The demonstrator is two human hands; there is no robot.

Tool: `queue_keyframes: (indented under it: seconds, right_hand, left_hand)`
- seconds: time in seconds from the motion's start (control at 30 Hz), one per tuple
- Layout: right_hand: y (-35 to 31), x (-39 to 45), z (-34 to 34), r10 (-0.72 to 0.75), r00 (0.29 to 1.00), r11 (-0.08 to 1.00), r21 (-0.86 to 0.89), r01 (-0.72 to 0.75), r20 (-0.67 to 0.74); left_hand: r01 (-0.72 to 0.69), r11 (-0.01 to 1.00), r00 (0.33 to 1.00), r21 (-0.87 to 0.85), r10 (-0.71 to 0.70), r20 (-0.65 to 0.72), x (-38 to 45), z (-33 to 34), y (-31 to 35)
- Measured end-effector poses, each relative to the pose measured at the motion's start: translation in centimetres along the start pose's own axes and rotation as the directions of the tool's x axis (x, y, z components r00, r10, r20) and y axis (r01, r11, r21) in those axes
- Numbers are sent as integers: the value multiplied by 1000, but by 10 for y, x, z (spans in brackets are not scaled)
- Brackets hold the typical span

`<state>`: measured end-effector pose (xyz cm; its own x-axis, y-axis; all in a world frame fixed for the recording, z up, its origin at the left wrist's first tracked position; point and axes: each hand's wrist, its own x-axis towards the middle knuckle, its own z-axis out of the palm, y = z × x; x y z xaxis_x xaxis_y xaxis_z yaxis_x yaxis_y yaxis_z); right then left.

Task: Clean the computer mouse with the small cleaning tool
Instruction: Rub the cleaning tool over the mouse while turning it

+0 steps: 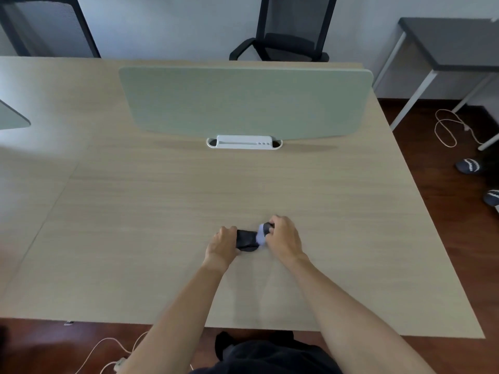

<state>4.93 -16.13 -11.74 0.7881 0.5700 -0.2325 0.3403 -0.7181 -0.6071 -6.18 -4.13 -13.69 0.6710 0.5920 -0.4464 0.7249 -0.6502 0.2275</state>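
Fingers of the left hand (223,242): curled round the left end of the computer mouse (246,240), gripping it. Fingers of the right hand (283,238): curled round the small cleaning tool (262,233), gripping it; its pale bluish-white part touches the right end of the mouse.

Computer mouse: dark, lying between the two hands on the pale wood-grain surface (162,211), nearer the front edge than the divider and a little right of centre. Both ends covered by the hands; only the middle of its body shows. Buttons and wheel cannot be made out.

Small cleaning tool: dark upper part, pale lower part, blurred; most of it hidden inside the right hand, shape unclear.

Open room: wide bare surface to the left, right and beyond the hands, up to the green divider panel (243,101) standing in its white base (244,142). Front edge lies near the person's body; right edge drops to the dark red floor (437,184).

Off the surface: white cable (445,128) looped on the floor at right, two slippers (468,166) beside it, one cut off by the frame. Black chair (286,36) behind the divider, top cut off. Grey side table (453,44) at upper right, partly out of frame.
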Motion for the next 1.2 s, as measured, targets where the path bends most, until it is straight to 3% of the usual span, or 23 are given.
queue_keyframes:
  seconds: [0.07,0.13,0.23,0.37,0.47,0.53,0.63,0.77,0.83,0.9,1.0,1.07,1.2]
  right_hand:
    - [-4,2,-1,33,999,995,92,-36,24]
    - [-9,2,2,-25,993,982,191,2,118]
    - [-6,1,11,-76,964,983,179,30,254]
    - [3,2,8,-30,995,999,40,26,98]
    - [-5,-1,6,-24,1000,995,102,25,-9]
    - [-14,0,8,-62,994,976,214,42,87]
    - [-18,8,14,-46,972,974,226,-8,231]
    - [0,19,9,116,989,985,121,-126,89]
    - [7,21,2,138,990,987,76,-140,33]
    - [6,18,-3,116,993,982,149,-115,5]
    - [2,8,-1,-6,986,962,269,-40,168]
    - [6,3,6,-62,954,970,244,-12,292]
    - [26,1,6,-27,988,997,82,15,153]
  left_hand:
    - [8,1000,1000,-19,-8,-1,1,-1,1]
    - [8,999,1000,-42,-8,7,1,-4,2]
    - [16,999,1000,-52,-15,14,2,-7,3]
    - [33,998,999,-46,-31,44,3,-7,4]
    - [44,998,998,-45,-42,46,2,-6,5]
    - [42,997,998,-60,-40,42,2,-6,5]
    - [37,995,999,-95,-35,30,1,-7,3]
    - [31,992,999,-125,-29,12,1,-6,-1]
    - [33,990,999,-134,-33,6,0,-6,0]
    - [33,990,999,-136,-32,13,0,-7,1]
    - [47,986,998,-162,-40,41,1,-9,2]
    - [52,983,998,-177,-44,48,2,-10,2]
    - [49,989,998,-136,-42,55,2,-10,2]
